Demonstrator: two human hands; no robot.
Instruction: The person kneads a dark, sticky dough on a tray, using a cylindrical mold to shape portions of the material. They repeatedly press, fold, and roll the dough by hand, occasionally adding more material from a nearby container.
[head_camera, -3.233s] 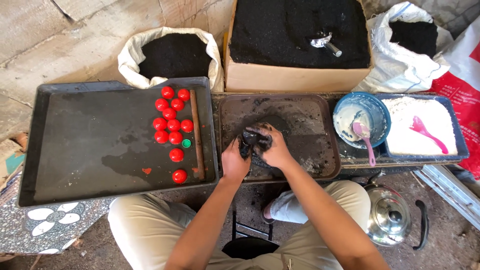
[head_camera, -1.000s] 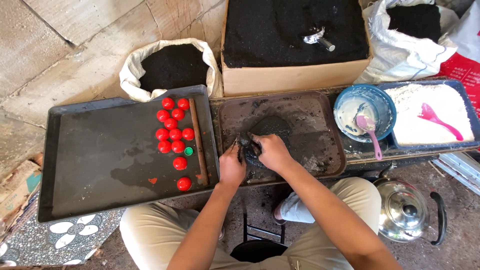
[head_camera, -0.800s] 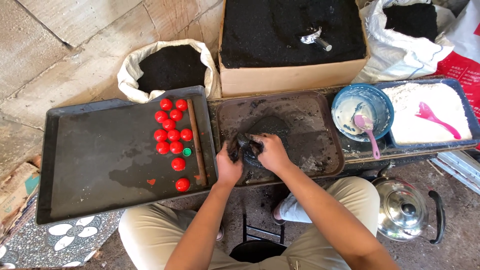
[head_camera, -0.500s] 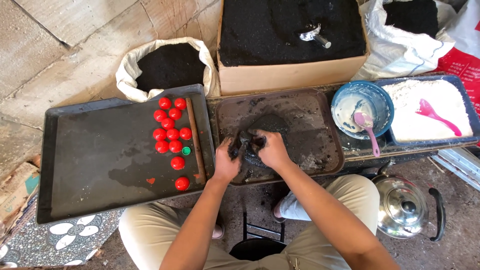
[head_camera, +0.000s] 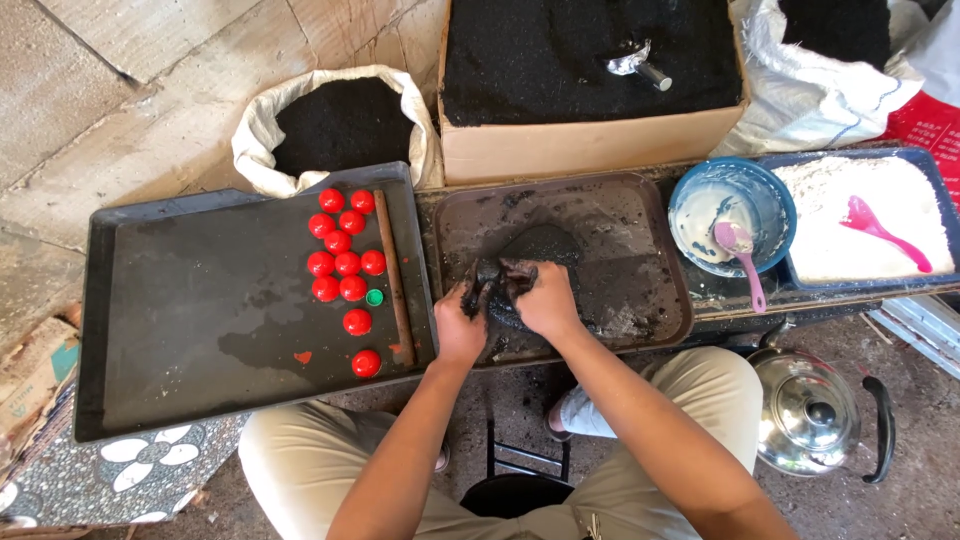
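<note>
My left hand (head_camera: 458, 322) and my right hand (head_camera: 542, 296) are pressed together around a lump of wet black paste (head_camera: 490, 282), fingers blackened, over the brown middle tray (head_camera: 650, 300). A mound of the same black paste (head_camera: 545, 243) lies on that tray just beyond my fingers. To the left, several red balls (head_camera: 342, 262) and one small green piece (head_camera: 374, 297) sit on the big dark tray (head_camera: 190, 320), beside a thin brown stick (head_camera: 394, 265).
A blue bowl (head_camera: 770, 195) of white paste with a pink spoon (head_camera: 738, 250) stands right of the brown tray, then a tray of white powder (head_camera: 860, 240) with a pink scoop. Behind: a cardboard box (head_camera: 590, 140) and sacks (head_camera: 340, 120) of black powder. A metal kettle (head_camera: 810, 410) is on the floor.
My hands stayed on the middle tray, kneading the black lump; fingers shifted slightly around it. The view drifted a little.
</note>
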